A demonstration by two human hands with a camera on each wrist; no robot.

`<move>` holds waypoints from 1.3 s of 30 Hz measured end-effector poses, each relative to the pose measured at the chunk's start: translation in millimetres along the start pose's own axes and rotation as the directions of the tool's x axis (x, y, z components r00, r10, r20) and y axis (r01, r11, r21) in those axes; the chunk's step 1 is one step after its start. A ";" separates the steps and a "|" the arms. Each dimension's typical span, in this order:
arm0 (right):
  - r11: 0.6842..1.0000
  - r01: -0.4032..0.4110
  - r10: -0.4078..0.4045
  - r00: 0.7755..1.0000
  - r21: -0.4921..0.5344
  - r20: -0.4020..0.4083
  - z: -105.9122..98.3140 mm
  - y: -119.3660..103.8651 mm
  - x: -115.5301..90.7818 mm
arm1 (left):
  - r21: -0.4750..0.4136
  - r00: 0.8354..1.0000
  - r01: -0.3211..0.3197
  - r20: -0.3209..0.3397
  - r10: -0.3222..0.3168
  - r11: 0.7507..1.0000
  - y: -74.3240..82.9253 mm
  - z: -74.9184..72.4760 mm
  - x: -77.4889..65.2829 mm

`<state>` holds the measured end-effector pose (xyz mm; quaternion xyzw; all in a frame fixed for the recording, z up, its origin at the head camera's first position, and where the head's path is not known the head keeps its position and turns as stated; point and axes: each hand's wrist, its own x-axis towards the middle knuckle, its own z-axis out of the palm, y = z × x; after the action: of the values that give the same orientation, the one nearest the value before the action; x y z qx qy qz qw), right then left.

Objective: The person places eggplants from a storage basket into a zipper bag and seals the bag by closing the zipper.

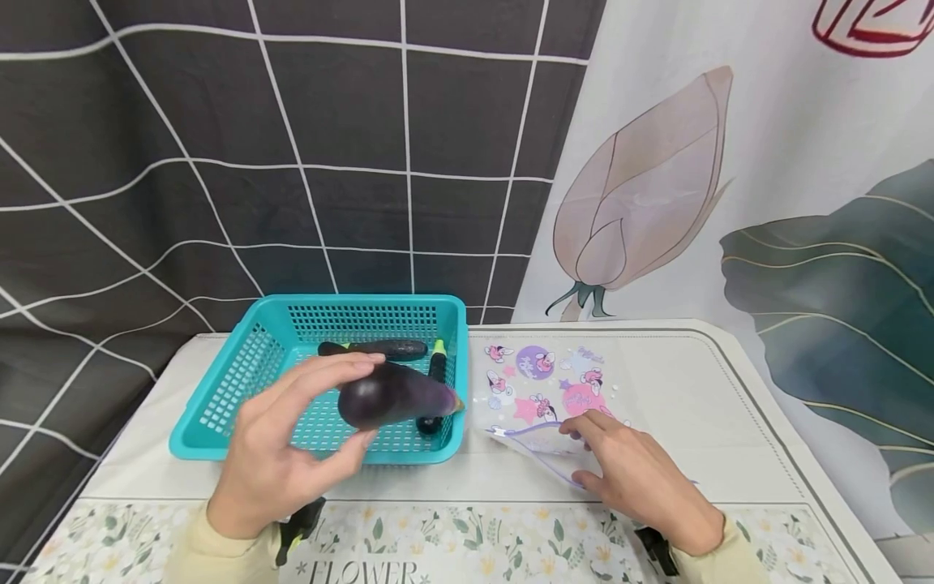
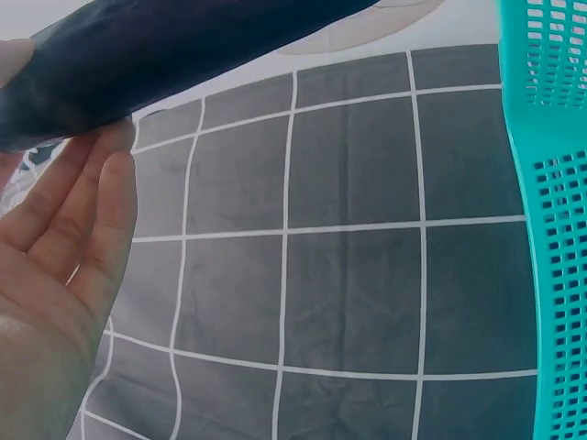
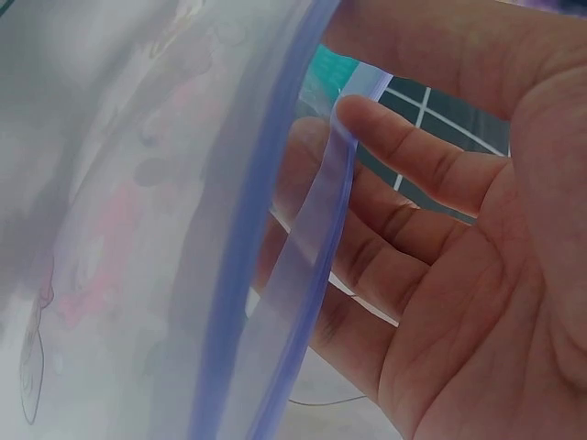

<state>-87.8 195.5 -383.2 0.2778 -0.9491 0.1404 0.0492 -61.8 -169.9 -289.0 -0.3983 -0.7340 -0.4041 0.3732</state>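
A dark purple eggplant [image 1: 394,396] is held over the basket by my left hand [image 1: 292,446], fingers on its far side and thumb on the near side. Its stem end points right. In the left wrist view the eggplant [image 2: 165,64] crosses the upper left corner above the fingers. My right hand [image 1: 638,470] holds the purple-edged mouth of a clear zip bag [image 1: 521,410] printed with pink and purple cartoon figures. In the right wrist view several fingers reach behind one zip strip [image 3: 307,266], and the bag's mouth is parted.
The turquoise plastic basket [image 1: 212,450] stands left of the zip bag. Inside it lie a long dark vegetable [image 1: 397,349] and another dark one with a green tip [image 1: 438,369]. A floral cloth strip [image 1: 467,535] covers the table's near edge. A dark gridded curtain [image 1: 350,211] hangs behind.
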 end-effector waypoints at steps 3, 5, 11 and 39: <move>1.000 -0.003 0.003 1.000 -0.002 0.002 0.3 -0.6 0.3 | -0.032 0.999 -0.042 -0.022 0.041 0.999 0.0 3.6 1.4; 1.000 -0.005 0.006 1.000 -0.002 0.006 0.5 -1.2 0.6 | -0.045 0.998 -0.059 -0.032 0.058 0.997 0.3 6.2 2.2; 1.000 -0.018 0.018 1.000 0.000 0.016 0.9 -3.0 1.7 | -0.075 0.995 -0.093 -0.039 0.091 0.993 2.8 14.1 3.7; 1.000 -0.001 0.002 1.000 -0.018 0.007 1.3 -1.8 0.0 | -0.151 0.994 -0.113 -0.027 0.110 0.982 13.3 61.6 -4.2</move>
<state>-86.9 193.6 -384.0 0.2771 -0.9507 0.1309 0.0484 -62.2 -111.6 -313.1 -0.4624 -0.6740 -0.4413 0.3704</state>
